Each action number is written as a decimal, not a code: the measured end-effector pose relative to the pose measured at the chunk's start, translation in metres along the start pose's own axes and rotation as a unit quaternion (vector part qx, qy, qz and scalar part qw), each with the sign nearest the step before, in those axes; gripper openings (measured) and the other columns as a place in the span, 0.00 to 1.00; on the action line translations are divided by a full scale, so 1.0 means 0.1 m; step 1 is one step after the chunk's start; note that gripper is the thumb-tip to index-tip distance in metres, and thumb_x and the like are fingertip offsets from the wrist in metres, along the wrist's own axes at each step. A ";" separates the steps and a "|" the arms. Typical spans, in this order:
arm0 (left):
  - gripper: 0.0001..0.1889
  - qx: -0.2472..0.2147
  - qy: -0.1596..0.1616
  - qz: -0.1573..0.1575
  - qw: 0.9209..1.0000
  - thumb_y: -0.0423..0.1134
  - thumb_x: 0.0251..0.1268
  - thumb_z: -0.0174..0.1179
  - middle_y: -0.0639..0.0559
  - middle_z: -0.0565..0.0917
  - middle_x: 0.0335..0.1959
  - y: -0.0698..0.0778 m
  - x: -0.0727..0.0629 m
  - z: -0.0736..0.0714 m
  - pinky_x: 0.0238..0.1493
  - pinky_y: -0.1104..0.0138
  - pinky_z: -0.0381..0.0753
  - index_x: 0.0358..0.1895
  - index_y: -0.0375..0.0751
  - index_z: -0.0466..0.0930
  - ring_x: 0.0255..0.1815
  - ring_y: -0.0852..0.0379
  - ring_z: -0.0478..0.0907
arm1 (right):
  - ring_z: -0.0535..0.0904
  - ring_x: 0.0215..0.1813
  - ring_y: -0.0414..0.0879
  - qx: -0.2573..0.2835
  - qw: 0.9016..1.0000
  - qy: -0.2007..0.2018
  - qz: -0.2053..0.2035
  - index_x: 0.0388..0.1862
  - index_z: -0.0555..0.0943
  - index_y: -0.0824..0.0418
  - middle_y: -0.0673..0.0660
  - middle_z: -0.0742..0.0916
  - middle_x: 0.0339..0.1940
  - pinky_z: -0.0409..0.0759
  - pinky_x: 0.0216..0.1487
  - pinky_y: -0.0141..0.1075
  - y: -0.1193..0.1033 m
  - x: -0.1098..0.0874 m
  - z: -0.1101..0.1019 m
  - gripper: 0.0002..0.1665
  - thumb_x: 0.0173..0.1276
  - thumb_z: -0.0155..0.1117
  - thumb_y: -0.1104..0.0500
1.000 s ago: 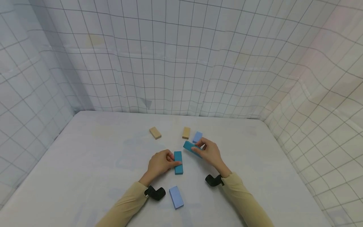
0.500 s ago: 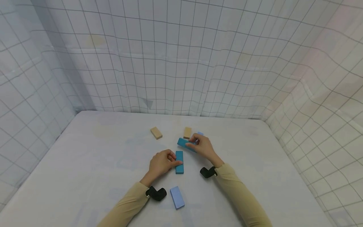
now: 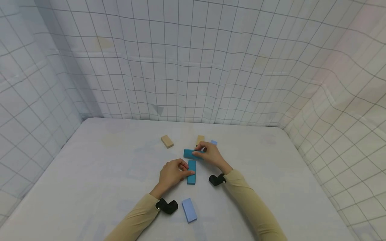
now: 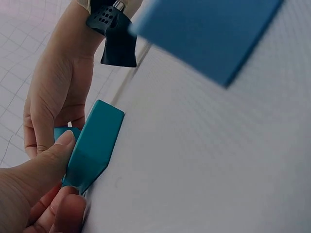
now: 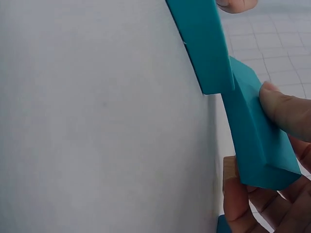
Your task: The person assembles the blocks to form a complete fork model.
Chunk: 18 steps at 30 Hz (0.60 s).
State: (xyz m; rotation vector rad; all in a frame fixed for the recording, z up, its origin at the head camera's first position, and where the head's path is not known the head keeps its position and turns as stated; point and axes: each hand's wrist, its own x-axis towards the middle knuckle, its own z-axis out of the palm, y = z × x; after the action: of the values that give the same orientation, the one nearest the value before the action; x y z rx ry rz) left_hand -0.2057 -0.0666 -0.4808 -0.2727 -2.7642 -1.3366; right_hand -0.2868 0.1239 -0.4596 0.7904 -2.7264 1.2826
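Two teal rectangular blocks are in my hands. In the head view my left hand [image 3: 173, 173] holds one teal block [image 3: 191, 177] that lies lengthwise on the table; the left wrist view shows the thumb [image 4: 53, 158] on one side of this block [image 4: 99, 138] and fingertips at its near end. My right hand [image 3: 211, 154] pinches the other teal block [image 3: 188, 153], turned crosswise just beyond the first block's far end. In the right wrist view this held block [image 5: 260, 131] sits between thumb and fingers, and the left hand's block [image 5: 204, 46] overlaps its end.
A light blue block [image 3: 189, 210] lies near me, between the forearms. Behind the right hand are a tan wooden block [image 3: 200, 139] and another light blue block [image 3: 213, 142], both partly hidden. A second tan block [image 3: 167, 141] lies farther left. Gridded white curtains [image 3: 193, 67] surround the table.
My right hand has carried its teal block leftward, turning it from slanted to nearly crosswise beyond the other block's far end. The left hand stays on its block.
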 end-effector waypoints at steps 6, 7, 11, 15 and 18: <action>0.16 -0.002 0.003 0.002 1.000 0.54 0.47 0.72 0.65 0.78 0.19 0.01 0.00 0.00 0.19 0.66 0.68 0.30 0.49 0.80 0.14 0.64 0.72 | 0.76 0.34 0.42 -0.001 1.000 -0.007 0.012 0.33 0.82 0.56 0.48 0.85 0.36 0.74 0.38 0.35 0.02 0.03 0.02 0.06 0.62 0.70 0.57; 0.16 0.000 0.004 0.002 1.000 0.54 0.47 0.72 0.65 0.78 0.19 0.01 0.00 0.00 0.19 0.66 0.68 0.30 0.49 0.80 0.14 0.65 0.72 | 0.76 0.35 0.42 -0.002 1.000 -0.007 0.012 0.34 0.82 0.56 0.48 0.85 0.36 0.74 0.39 0.35 0.02 0.04 0.03 0.06 0.61 0.70 0.56; 0.16 0.006 0.008 0.004 1.000 0.55 0.47 0.72 0.66 0.78 0.19 0.00 0.01 0.01 0.19 0.66 0.68 0.30 0.50 0.80 0.15 0.64 0.71 | 0.77 0.38 0.41 -0.005 1.000 -0.012 0.011 0.34 0.83 0.56 0.47 0.85 0.36 0.74 0.42 0.36 0.04 0.08 0.05 0.06 0.61 0.70 0.56; 0.16 0.009 0.009 0.004 1.000 0.56 0.47 0.72 0.65 0.78 0.20 -0.01 0.01 0.01 0.19 0.66 0.68 0.29 0.50 0.79 0.16 0.64 0.71 | 0.78 0.39 0.42 -0.006 1.000 -0.021 0.001 0.34 0.83 0.57 0.48 0.85 0.35 0.75 0.43 0.36 0.04 0.10 0.07 0.06 0.61 0.70 0.57; 0.17 0.014 0.007 0.001 1.000 0.57 0.48 0.71 0.65 0.78 0.20 -0.01 0.00 0.02 0.19 0.66 0.68 0.30 0.50 0.80 0.16 0.64 0.71 | 0.78 0.39 0.42 -0.007 1.000 -0.027 -0.002 0.34 0.83 0.57 0.48 0.85 0.35 0.74 0.43 0.36 0.04 0.11 0.08 0.06 0.61 0.70 0.57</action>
State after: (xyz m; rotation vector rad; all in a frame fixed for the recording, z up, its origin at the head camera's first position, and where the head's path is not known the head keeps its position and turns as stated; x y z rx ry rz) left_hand -0.2059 -0.0659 -0.4826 -0.2646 -2.7680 -1.2945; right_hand -0.2969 0.1153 -0.4655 0.8406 -2.7711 1.2596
